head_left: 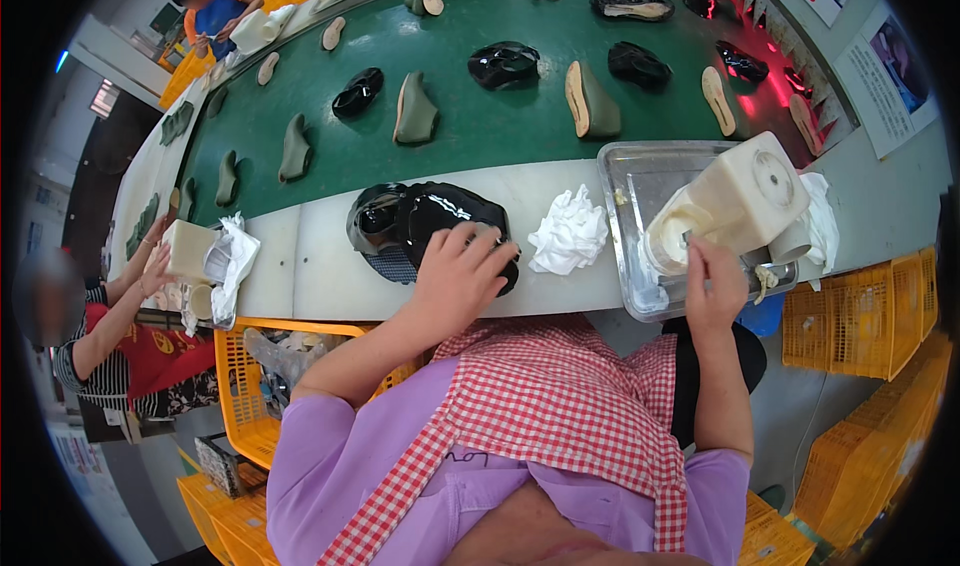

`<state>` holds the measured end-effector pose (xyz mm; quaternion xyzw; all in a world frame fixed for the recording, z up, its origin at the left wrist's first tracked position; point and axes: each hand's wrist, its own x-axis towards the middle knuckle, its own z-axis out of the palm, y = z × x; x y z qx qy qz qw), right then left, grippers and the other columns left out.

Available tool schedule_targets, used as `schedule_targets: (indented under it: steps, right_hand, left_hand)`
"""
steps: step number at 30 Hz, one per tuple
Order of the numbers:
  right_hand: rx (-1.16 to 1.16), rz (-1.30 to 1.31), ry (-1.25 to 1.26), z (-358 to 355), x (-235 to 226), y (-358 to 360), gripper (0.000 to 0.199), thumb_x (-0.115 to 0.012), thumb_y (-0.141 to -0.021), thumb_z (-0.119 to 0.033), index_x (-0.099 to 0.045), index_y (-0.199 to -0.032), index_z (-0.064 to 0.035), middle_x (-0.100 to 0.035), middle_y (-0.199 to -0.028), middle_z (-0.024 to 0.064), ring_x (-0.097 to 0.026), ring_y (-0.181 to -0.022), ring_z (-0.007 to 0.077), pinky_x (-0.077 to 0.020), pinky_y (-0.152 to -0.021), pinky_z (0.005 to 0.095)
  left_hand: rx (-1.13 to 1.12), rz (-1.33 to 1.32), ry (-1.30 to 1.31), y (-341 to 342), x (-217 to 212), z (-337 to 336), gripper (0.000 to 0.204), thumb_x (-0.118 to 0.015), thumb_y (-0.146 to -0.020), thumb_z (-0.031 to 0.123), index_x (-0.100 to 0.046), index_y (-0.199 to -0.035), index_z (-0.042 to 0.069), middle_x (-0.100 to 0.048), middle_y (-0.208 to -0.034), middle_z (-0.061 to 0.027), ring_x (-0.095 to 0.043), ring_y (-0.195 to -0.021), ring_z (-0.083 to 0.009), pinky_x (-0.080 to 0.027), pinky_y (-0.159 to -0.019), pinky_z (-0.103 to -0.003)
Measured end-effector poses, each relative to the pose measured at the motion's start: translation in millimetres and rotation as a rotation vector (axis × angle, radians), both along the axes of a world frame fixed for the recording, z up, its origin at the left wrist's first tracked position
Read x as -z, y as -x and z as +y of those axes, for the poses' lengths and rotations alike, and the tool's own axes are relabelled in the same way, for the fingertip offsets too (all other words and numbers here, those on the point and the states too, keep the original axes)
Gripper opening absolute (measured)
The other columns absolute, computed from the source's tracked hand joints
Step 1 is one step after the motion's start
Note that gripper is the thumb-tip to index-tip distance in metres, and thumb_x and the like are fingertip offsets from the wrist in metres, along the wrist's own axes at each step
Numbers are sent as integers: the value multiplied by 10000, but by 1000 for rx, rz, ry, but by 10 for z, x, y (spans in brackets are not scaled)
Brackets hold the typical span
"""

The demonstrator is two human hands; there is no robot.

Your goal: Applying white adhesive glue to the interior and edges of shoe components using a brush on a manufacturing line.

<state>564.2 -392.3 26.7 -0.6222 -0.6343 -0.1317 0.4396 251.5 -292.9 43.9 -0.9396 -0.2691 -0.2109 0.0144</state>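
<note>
Glossy black shoe upper (455,221) is lying on the pale worktop (320,256) edge, just in front of the green conveyor belt (470,116). Left hand (455,281) is resting on top of it, fingers spread over the shiny surface. Right hand (712,286) is pinching a small brush handle (688,241), its tip dipping into a cream glue pot (735,206) sitting in a metal tray (640,181). Crumpled white rag (568,231) is lying between shoe and tray. Lasts and more shoes are riding the belt.
</note>
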Motion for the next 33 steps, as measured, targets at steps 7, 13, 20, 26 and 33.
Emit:
schedule_targets:
  steps: [7, 13, 20, 26, 33]
  right_hand:
    - [238, 210, -30, 74, -187, -192, 322, -641, -812, 3, -609, -1131, -24, -612, -953, 104, -563, -749, 167, -441, -603, 269]
    - [260, -132, -29, 161, -141, -363, 362, -667, -776, -18, -607, -1132, -30, -613, -1000, 133, -608, -912, 282, -503, -761, 349]
    - [211, -24, 31, 166, -122, -292, 281, -667, -770, -12, -623, -1048, -23, -605, -955, 118, -611, -846, 265, -501, -711, 330]
    - [112, 442, 111, 158, -4, -260, 203, -675, -786, -14, -631, -984, -22, -571, -876, 70, -579, -732, 177, -470, -625, 252]
    - [185, 299, 254, 73, 102, -152, 167, -700, -788, -124, -645, -929, -54, -586, -877, 87, -606, -720, 243, -485, -634, 318]
  left_hand:
    - [-126, 494, 16, -74, 120, 243, 410, -627, -708, 89, -612, -1117, 56, -631, -840, -51, -570, -853, -229, -425, -699, -356]
    - [-20, 248, 148, -21, -186, 283, 378, -597, -676, 6, -651, -1041, 89, -648, -857, -69, -596, -848, -247, -502, -718, -354]
    - [-81, -24, 87, -53, -335, 357, 268, -580, -675, -28, -596, -929, 54, -603, -865, -84, -572, -822, -281, -497, -673, -372]
    - [-67, -9, 82, -167, -62, 381, 152, -548, -711, 8, -511, -850, 57, -549, -807, -85, -546, -787, -293, -444, -665, -398]
    - [-177, -177, 160, -90, 4, 438, 194, -522, -698, -37, -496, -866, 57, -541, -827, -124, -537, -801, -342, -417, -669, -440]
